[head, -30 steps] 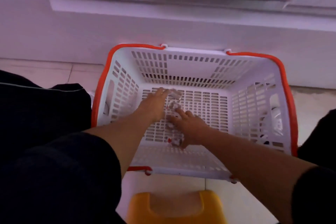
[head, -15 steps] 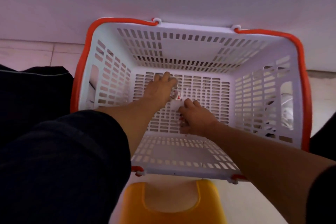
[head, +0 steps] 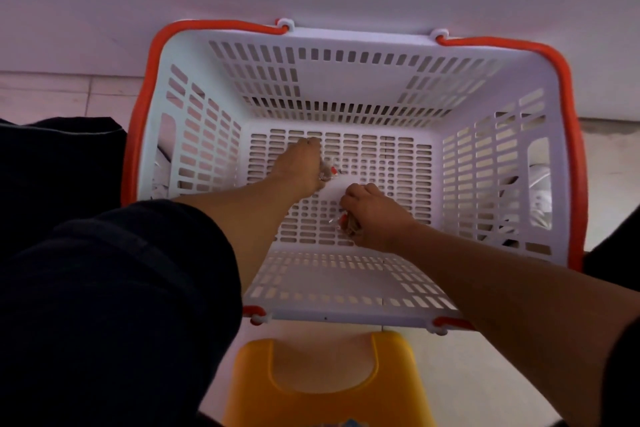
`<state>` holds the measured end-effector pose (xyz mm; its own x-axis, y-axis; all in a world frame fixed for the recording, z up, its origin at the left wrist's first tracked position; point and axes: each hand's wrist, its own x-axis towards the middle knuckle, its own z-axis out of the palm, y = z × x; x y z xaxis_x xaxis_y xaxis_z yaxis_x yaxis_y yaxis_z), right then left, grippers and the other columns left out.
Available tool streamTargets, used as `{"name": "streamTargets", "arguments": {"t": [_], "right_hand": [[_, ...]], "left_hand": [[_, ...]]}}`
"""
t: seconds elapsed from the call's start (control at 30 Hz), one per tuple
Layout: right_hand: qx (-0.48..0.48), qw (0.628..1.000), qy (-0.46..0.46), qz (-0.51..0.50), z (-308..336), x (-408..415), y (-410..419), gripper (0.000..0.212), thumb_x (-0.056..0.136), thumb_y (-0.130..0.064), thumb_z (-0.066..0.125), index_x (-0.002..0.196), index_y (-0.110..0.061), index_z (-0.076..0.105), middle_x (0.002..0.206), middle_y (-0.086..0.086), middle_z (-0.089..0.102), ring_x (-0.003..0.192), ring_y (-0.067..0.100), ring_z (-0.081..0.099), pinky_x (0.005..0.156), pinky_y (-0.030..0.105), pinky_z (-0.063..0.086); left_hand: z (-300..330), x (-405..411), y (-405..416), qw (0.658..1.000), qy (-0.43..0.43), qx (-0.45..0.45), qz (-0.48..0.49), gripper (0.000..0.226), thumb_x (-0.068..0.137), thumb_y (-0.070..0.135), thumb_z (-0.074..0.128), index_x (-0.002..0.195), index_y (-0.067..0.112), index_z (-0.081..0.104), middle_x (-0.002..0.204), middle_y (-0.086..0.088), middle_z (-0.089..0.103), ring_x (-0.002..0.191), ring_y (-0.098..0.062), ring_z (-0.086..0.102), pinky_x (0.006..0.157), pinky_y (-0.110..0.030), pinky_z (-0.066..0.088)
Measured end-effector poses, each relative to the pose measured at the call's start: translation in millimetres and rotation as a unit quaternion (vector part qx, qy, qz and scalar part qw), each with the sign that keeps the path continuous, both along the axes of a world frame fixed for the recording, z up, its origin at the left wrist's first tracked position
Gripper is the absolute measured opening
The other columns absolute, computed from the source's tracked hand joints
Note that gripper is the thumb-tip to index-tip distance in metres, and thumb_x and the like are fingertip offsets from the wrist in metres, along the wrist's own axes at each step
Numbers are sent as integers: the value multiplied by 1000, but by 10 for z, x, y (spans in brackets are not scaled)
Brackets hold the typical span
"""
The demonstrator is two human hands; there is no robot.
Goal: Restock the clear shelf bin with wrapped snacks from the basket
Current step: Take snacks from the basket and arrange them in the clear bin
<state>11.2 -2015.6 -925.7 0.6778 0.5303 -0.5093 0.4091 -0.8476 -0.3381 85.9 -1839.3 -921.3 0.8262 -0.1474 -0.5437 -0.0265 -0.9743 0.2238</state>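
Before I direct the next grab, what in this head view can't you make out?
- Clear shelf bin: outside the head view, above the top edge.
- Wrapped snacks in the left hand: count hidden by fingers.
- Snacks under the right hand: mostly covered.
- Items behind the basket right wall: blurred by slots.

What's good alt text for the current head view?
Both hands reach into a white slotted basket with orange handles; the left hand and the right hand each grip clear-wrapped snacks near the basket floor. A yellow stool sits just below the basket, on a tiled floor beside a white wall.
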Motion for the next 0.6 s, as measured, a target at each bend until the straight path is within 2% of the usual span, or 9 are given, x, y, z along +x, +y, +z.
{"name": "streamTargets", "arguments": {"t": [0.1, 0.2, 0.3, 0.43, 0.53, 0.6], "right_hand": [[-2, 1000, 21, -16, 8, 37, 45, 58, 82, -46, 69, 131, -19, 53, 125, 7, 45, 112, 30, 44, 92, 44, 47], [-4, 998, 43, -36, 9, 61, 80, 61, 78, -46, 73, 131, -22, 54, 123, 7, 43, 111, 29, 43, 90, 43, 48], [-19, 995, 63, -75, 12, 63, 149, 71, 69, -52, 80, 128, -22, 56, 123, 6, 41, 114, 28, 41, 92, 42, 48], [-38, 988, 37, -145, -20, -50, 341, 84, 61, -66, 79, 121, -14, 53, 126, 11, 37, 116, 32, 37, 92, 45, 49], [-42, 992, 3, -122, -57, -129, 434, 75, 68, -55, 81, 121, -10, 52, 127, 13, 35, 118, 33, 37, 90, 44, 49], [-17, 994, 7, -105, -32, -78, 446, 64, 69, -46, 82, 114, -9, 56, 123, 11, 39, 114, 30, 40, 88, 42, 49]], "left_hand": [[4, -54, 11, 998, 38, -32, 43, 46, 74, 22, 83, 111, 12, 59, 113, -9, 59, 96, -27, 62, 71, -33, 49], [-3, -117, 34, 999, 27, -28, 22, 47, 74, 22, 82, 112, 13, 56, 107, -10, 63, 94, -28, 62, 68, -33, 47], [-37, -142, 55, 999, 26, -24, -5, 56, 79, 25, 81, 123, 11, 50, 112, -12, 62, 101, -30, 59, 81, -39, 52], [-70, -145, 84, 998, 38, -53, 10, 53, 85, 16, 75, 129, 7, 47, 125, -15, 58, 110, -30, 58, 92, -44, 51], [-73, -158, 113, 999, 18, -44, 13, 59, 86, 17, 74, 134, 5, 41, 133, -16, 47, 117, -32, 52, 96, -42, 48], [-92, -169, 141, 995, 4, -78, 59, 48, 88, 13, 70, 127, 5, 42, 117, -12, 57, 101, -27, 57, 81, -37, 51]]}}
